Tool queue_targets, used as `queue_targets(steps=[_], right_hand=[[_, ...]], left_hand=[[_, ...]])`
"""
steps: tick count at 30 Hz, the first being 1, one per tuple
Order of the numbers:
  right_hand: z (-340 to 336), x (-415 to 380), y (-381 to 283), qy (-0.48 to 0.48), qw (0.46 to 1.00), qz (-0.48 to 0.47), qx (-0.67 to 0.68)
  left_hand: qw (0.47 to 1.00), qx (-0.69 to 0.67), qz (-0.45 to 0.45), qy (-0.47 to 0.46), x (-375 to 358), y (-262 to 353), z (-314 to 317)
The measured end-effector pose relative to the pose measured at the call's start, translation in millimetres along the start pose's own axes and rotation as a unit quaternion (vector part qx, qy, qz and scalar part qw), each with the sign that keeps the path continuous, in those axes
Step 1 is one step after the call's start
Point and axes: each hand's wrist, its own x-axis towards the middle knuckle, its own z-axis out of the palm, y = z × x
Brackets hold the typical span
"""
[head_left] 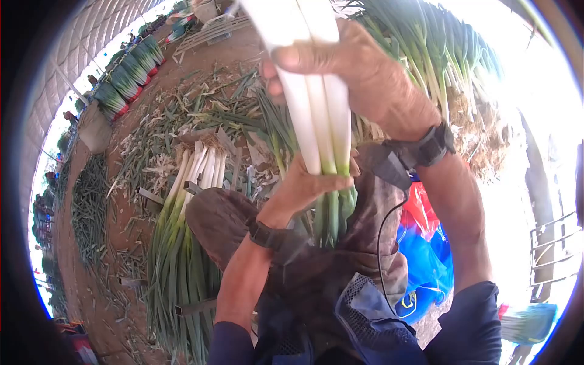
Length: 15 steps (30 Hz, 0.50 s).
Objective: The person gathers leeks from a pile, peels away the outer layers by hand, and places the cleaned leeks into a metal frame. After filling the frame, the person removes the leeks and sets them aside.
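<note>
A few leeks (pixel 324 121) stand nearly upright before me, white shafts at the top and green leaves pointing down toward my lap. My right hand (pixel 359 70) is wrapped round the white shafts high up. Lower down, where white turns green, my left hand (pixel 310 185) grips the same leeks. The root ends run out of view at the top edge. To the left of my knee, a pile of leeks (pixel 182 243) lies on a metal rack (pixel 196 308), white ends away from me.
Cut leaves (pixel 182 109) litter the dirt floor. More leeks (pixel 426 42) with roots stand at the upper right. Blue and red plastic bags (pixel 426 261) lie by my right thigh. Bundled leeks (pixel 131 73) stand in a row at the far left, near a sack (pixel 94 129).
</note>
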Motion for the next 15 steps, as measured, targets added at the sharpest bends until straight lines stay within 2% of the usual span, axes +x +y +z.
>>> queue_targets(steps=[1,3,4,5,6,7,8,9,10,11,13,14,15], right_hand=[[2.4,3.0,-15.5,0.001,1.000,-0.001,0.000],[16.4,11.5,-62.3,0.054,0.995,0.058,0.056],[11.4,9.9,-71.0,0.001,0.999,-0.014,0.039],[3.9,17.6,-74.7,-0.083,0.988,-0.125,0.040],[1.5,23.6,-86.9,-0.113,0.979,-0.166,0.023],[2.2,28.8,-103.7,-0.142,0.968,-0.207,0.007],[26.0,23.8,-121.4,-0.011,0.970,-0.227,-0.091],[50.5,18.6,-132.0,0.118,0.946,-0.240,-0.181],[51.2,20.6,-146.0,0.090,0.947,-0.275,-0.142],[45.0,27.1,-152.7,0.046,0.949,-0.295,-0.096],[41.5,41.4,-160.0,-0.021,0.952,-0.305,-0.019],[40.7,49.1,-159.1,-0.044,0.954,-0.295,0.014],[40.3,58.1,-156.6,-0.063,0.957,-0.278,0.045]], left_hand=[[1.000,0.001,-0.001,-0.001,6.2,2.3,-2.2],[0.985,0.097,0.127,0.058,20.9,14.2,-4.8],[0.985,0.101,0.128,0.059,26.6,26.7,-6.3],[0.972,0.171,0.143,0.080,33.1,45.4,-8.2],[0.953,0.241,0.156,0.102,38.9,65.5,-11.0],[0.949,0.257,0.147,0.105,43.8,85.0,-15.2],[0.946,0.273,0.139,0.111,47.0,106.0,-19.8],[0.920,0.336,0.170,0.106,49.8,128.7,-25.6],[0.889,0.400,0.198,0.104,48.7,153.0,-31.1],[0.882,0.412,0.194,0.122,41.4,179.7,-33.0],[0.812,0.522,0.228,0.128,21.0,231.7,-36.8],[0.802,0.534,0.222,0.146,11.8,252.3,-46.7],[0.819,0.508,0.264,0.048,1.2,273.2,-56.5]])
